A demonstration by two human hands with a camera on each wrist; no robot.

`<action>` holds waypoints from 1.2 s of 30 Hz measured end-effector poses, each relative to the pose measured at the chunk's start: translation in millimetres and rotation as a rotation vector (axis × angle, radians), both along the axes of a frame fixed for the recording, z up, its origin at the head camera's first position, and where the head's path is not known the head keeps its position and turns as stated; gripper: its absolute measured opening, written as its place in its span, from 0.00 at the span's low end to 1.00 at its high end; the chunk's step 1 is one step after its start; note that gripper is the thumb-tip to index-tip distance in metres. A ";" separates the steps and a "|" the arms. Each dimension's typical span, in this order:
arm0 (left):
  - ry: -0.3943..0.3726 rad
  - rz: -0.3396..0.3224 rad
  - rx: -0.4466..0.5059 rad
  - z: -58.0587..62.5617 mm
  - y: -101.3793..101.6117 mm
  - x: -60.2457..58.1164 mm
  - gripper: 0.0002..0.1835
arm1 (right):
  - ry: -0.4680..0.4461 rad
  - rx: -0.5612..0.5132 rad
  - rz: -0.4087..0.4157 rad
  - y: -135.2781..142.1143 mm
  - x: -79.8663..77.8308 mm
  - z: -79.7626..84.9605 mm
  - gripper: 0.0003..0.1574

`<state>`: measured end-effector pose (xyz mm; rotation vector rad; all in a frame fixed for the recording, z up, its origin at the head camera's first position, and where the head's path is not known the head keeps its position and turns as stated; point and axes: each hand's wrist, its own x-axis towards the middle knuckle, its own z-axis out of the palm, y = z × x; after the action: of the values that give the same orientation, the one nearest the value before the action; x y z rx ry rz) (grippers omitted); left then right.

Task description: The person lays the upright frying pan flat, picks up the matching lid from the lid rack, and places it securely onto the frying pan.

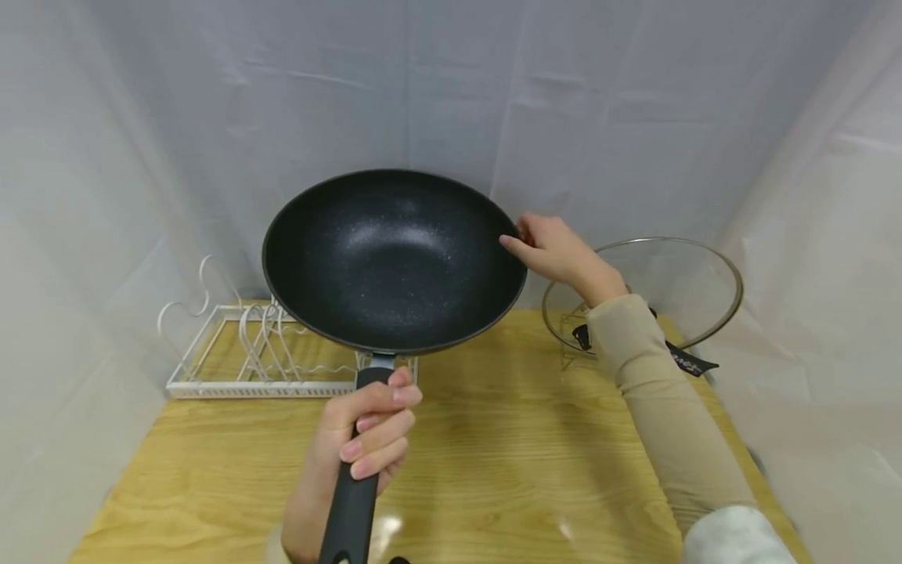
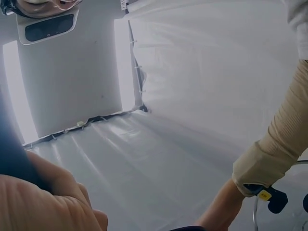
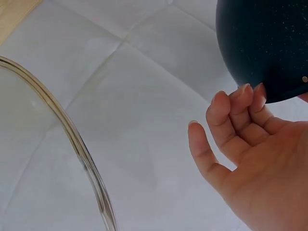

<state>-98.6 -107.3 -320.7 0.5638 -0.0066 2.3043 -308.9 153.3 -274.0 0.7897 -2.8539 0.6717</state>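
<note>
A black wok (image 1: 395,266) with a speckled inside is held up over the table, tilted so its inside faces the head camera. My left hand (image 1: 377,431) grips its black handle (image 1: 352,509), fingers wrapped round the upper part just below the metal collar. At the wok's right rim my right hand (image 1: 557,251) pinches the edge, thumb on the inside and fingers behind. The right wrist view shows those fingers (image 3: 240,110) curled against the dark outer side. In the left wrist view, the left hand (image 2: 48,202) appears close up around the handle.
On the wooden table (image 1: 493,470), a white wire rack (image 1: 261,388) stands at the back left, partly behind the wok. A glass lid (image 1: 736,298) with a metal rim stands upright at the back right, behind my right forearm. Pale sheeting (image 1: 451,78) hangs round the table.
</note>
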 end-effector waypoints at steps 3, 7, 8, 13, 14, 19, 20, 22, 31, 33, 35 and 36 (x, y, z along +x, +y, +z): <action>0.019 -0.014 -0.004 -1.2 -0.2 -0.5 0.06 | 0.025 0.008 0.009 2.1 1.7 0.4 0.17; 0.023 -0.022 -0.026 -1.2 -0.9 0.3 0.07 | 0.050 -0.014 0.001 4.7 5.1 2.9 0.12; 0.024 -0.019 -0.037 -1.1 -1.0 0.8 0.08 | 0.058 -0.019 0.002 5.3 5.6 3.5 0.12; 0.065 0.039 -0.117 -0.9 0.3 2.0 0.11 | 0.091 -0.047 0.025 9.2 5.1 3.4 0.10; 0.077 0.053 -0.135 -0.9 0.3 1.9 0.11 | 0.093 -0.056 0.026 9.7 4.7 2.9 0.10; 0.091 0.133 -0.266 0.6 2.1 2.0 0.09 | 0.077 -0.077 0.010 15.4 3.4 0.5 0.09; 0.096 0.140 -0.289 0.9 2.6 2.0 0.10 | 0.076 -0.074 0.007 16.9 3.3 -0.1 0.09; 0.108 0.161 -0.339 0.9 3.2 2.0 0.10 | 0.071 -0.075 0.004 20.1 4.1 -1.6 0.09; 0.170 0.146 -0.430 -4.1 -3.3 0.7 0.10 | 0.023 -0.137 -0.074 36.7 27.7 -10.4 0.09; 0.184 0.139 -0.446 -5.0 -4.6 0.4 0.10 | 0.016 -0.150 -0.097 40.2 34.2 -12.0 0.09; 0.198 0.122 -0.455 -5.7 -5.3 -0.1 0.09 | 0.009 -0.168 -0.117 44.2 40.5 -14.1 0.10; 0.206 0.113 -0.459 -6.1 -5.4 -0.4 0.09 | 0.011 -0.174 -0.125 46.2 43.9 -14.7 0.10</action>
<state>-99.0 -112.6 -326.8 0.5659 0.6497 2.2396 -265.0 199.5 -288.7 0.5822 -2.7595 0.8796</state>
